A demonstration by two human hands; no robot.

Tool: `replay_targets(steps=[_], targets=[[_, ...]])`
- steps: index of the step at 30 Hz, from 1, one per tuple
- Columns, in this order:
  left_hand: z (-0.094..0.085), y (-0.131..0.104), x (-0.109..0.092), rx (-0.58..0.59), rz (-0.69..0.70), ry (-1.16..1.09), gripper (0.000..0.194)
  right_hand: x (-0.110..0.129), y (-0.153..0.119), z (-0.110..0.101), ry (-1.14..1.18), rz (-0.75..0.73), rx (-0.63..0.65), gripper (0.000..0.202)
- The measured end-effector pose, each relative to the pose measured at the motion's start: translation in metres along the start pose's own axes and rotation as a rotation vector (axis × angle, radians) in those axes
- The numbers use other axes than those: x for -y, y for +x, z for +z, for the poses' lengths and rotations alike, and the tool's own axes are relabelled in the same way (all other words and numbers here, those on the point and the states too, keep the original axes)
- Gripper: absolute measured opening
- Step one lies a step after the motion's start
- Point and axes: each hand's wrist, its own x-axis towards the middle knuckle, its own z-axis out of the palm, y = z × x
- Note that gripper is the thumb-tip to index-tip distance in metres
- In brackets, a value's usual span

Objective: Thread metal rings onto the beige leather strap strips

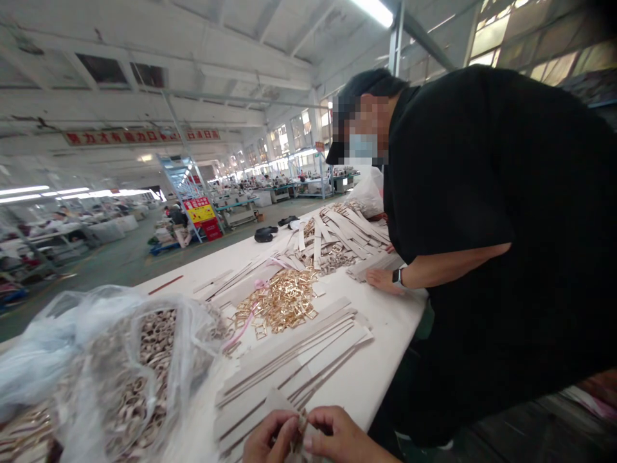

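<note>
At the bottom of the view, my left hand [272, 437] and my right hand [340, 436] are close together, fingertips pinched. Between them is a pale strip [279, 400], its upper end sticking up past my left fingers. A small brownish piece shows at the fingertips, too blurred to name. Just beyond my hands, several long grey-white strips [294, 360] lie side by side on the table. Behind those is a heap of gold rectangular buckles [284, 301], with a pink ribbon [241, 331] beside it.
To the left, a clear plastic bag [187, 347] holds many small beige loops [157, 341]. A co-worker in black [482, 193] leans over the white table [385, 347] at right, one hand [385, 280] on strips. More strips [344, 228] are heaped behind, near black objects [265, 234].
</note>
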Motion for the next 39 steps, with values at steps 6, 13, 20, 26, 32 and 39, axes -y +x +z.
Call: replay_targets(steps=[6, 13, 20, 26, 32, 39], targets=[[-0.011, 0.002, -0.021, -0.2, -0.012, -0.036, 0.04, 0.005, 0.001, 0.007, -0.001, 0.072, -0.1, 0.033], [-0.024, 0.008, -0.013, 0.042, -0.319, -0.448, 0.03, 0.004, 0.001, 0.009, 0.007, 0.146, -0.083, 0.039], [-0.02, 0.006, -0.015, 0.117, -0.249, -0.359, 0.026, 0.001, 0.003, 0.01, -0.258, 0.083, -0.18, 0.045], [-0.016, 0.005, -0.017, 0.075, -0.19, -0.229, 0.022, 0.003, 0.005, 0.016, -0.364, 0.053, -0.183, 0.047], [-0.009, 0.004, -0.02, -0.067, -0.036, -0.081, 0.024, 0.006, 0.014, 0.023, -0.432, -0.057, -0.327, 0.048], [-0.012, -0.008, -0.011, -0.038, -0.047, -0.129, 0.037, 0.008, 0.014, 0.036, -0.23, -0.051, -0.228, 0.044]])
